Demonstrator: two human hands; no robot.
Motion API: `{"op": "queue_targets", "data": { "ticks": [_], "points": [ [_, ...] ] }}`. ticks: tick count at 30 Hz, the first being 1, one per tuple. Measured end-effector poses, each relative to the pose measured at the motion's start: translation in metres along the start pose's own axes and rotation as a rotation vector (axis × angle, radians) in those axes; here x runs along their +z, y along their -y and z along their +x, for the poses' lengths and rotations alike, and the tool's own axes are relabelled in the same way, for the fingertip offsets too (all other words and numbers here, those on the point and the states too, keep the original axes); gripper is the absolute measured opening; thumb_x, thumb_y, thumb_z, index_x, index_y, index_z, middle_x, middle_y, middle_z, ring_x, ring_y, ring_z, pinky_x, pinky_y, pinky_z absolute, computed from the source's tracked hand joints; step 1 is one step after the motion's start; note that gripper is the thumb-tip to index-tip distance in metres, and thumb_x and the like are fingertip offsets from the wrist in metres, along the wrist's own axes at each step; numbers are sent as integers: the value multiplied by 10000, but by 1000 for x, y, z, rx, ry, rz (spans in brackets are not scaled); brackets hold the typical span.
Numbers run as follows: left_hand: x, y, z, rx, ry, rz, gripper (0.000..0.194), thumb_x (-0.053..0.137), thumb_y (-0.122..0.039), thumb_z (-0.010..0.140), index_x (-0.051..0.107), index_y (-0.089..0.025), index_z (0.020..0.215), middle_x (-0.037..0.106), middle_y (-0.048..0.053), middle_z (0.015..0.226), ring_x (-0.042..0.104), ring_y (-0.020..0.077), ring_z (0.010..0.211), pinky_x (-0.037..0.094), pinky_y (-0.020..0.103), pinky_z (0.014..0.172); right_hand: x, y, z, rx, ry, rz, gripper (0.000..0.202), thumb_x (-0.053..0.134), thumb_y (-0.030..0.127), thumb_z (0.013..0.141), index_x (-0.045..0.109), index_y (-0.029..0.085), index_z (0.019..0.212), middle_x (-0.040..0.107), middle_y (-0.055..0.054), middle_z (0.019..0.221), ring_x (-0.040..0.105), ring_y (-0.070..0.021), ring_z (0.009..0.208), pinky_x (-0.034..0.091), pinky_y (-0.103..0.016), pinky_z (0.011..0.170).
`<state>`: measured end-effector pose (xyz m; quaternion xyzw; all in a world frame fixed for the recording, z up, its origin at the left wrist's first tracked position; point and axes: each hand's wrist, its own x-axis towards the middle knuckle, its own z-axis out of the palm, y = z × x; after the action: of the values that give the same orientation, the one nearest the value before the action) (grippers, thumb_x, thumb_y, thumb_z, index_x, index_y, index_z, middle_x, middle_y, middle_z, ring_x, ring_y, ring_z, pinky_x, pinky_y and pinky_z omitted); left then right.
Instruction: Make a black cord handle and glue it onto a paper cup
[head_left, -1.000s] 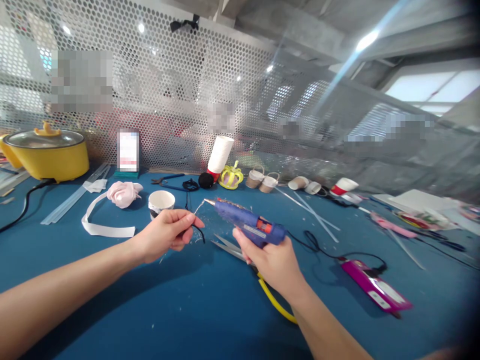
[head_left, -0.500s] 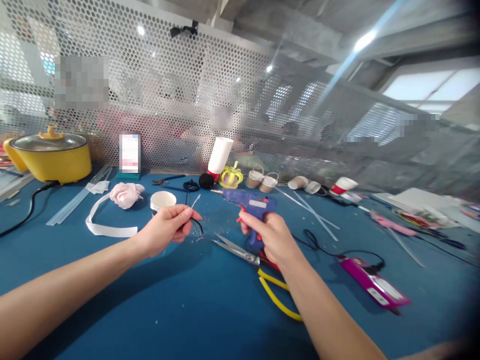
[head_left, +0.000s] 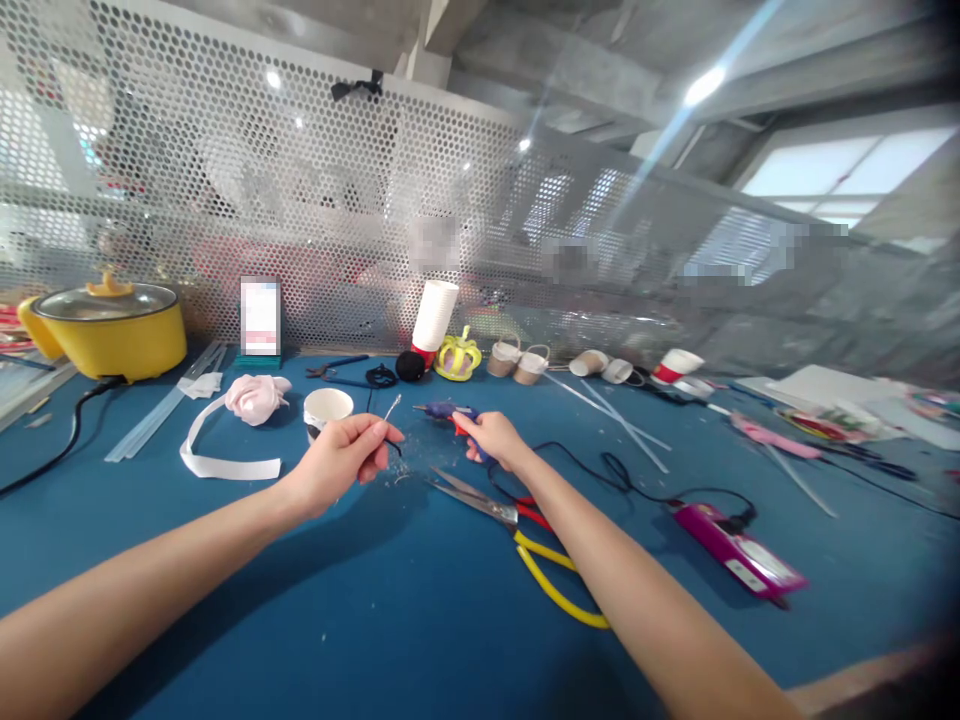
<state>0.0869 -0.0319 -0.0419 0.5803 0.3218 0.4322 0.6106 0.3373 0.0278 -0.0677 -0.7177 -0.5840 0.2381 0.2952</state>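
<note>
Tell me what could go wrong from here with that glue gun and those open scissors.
The glue gun in the right hand points toward the left hand's side; if hot, its tip might burn those fingers. The scissors lie slightly open by the right forearm, so a low sweep might catch skin. The white cup sits just behind the left hand and could get knocked.

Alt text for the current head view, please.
Left hand pinches a black cord; right hand grips a blue glue gun. Yellow-handled scissors lie nearby on a blue table.
</note>
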Motion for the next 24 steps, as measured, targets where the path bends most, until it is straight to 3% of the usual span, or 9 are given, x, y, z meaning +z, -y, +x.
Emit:
{"op": "queue_targets", "data": {
  "ticks": [4, 8, 9, 11, 13, 16, 20, 22, 24],
  "points": [
    [0, 0, -1, 8, -22, 11, 269, 480, -364, 813, 577, -113, 803, 486, -28, 574, 390, 48, 443, 283, 194, 438, 1, 12, 2, -93, -149, -150, 392, 643, 364, 683, 440, 175, 406, 578, -96, 517, 603, -229, 705, 419, -284, 582],
    [2, -2, 0, 38, -55, -16, 245, 483, -334, 816, 579, -109, 796, 496, -22, 598, 405, 48, 464, 300, 199, 463, 3, 45, -19, -261, -209, -158, 181, 621, 293, 714, 596, 161, 592, 642, -112, 856, 543, -240, 961, 421, -300, 739],
    [2, -3, 0, 46, -64, -25, 238, 483, -326, 816, 578, -109, 800, 500, -21, 602, 411, 48, 469, 304, 199, 469, 4, 56, -28, -324, -178, -122, 174, 585, 311, 746, 626, 171, 652, 647, -85, 879, 559, -207, 921, 426, -295, 757],
    [3, -4, 0, 60, -75, -45, 222, 483, -314, 816, 574, -112, 804, 510, -20, 611, 427, 52, 483, 320, 200, 484, 9, 78, -49, -515, 4, 185, 237, 501, 351, 809, 659, 175, 793, 655, -63, 894, 586, -171, 856, 440, -309, 777],
    [4, -5, -1, 83, -82, -54, 216, 478, -309, 820, 561, -117, 766, 518, -18, 608, 440, 56, 497, 333, 202, 499, 15, 95, -68, -576, 107, 400, 222, 554, 368, 775, 667, 181, 815, 653, -50, 908, 586, -164, 885, 441, -310, 802],
    [6, -5, -2, 103, -83, -32, 248, 476, -319, 821, 532, -120, 683, 514, -18, 578, 444, 58, 497, 337, 204, 502, 28, 108, -86, -505, 146, 620, 174, 642, 332, 697, 655, 172, 765, 640, -43, 899, 600, -143, 786, 470, -296, 734],
    [10, -6, -4, 97, -65, -62, 271, 513, -359, 795, 528, -122, 664, 522, -18, 553, 473, 70, 501, 388, 219, 530, 42, 109, -91, -330, 219, 833, 221, 665, 352, 657, 603, 169, 765, 600, 7, 659, 516, -92, 479, 462, -264, 497],
    [9, -6, -3, 88, -57, -70, 269, 536, -372, 776, 558, -115, 701, 566, -1, 586, 522, 89, 549, 431, 237, 581, 43, 108, -89, -313, 206, 859, 215, 667, 349, 651, 591, 173, 747, 606, 4, 680, 522, -95, 507, 458, -254, 500],
    [6, -9, -1, 72, -75, -44, 261, 563, -361, 757, 600, -105, 793, 625, 29, 676, 572, 113, 632, 461, 261, 650, 39, 107, -85, -352, 115, 835, 192, 660, 335, 661, 590, 172, 736, 635, -22, 797, 566, -112, 647, 472, -258, 605]
  ]
}}
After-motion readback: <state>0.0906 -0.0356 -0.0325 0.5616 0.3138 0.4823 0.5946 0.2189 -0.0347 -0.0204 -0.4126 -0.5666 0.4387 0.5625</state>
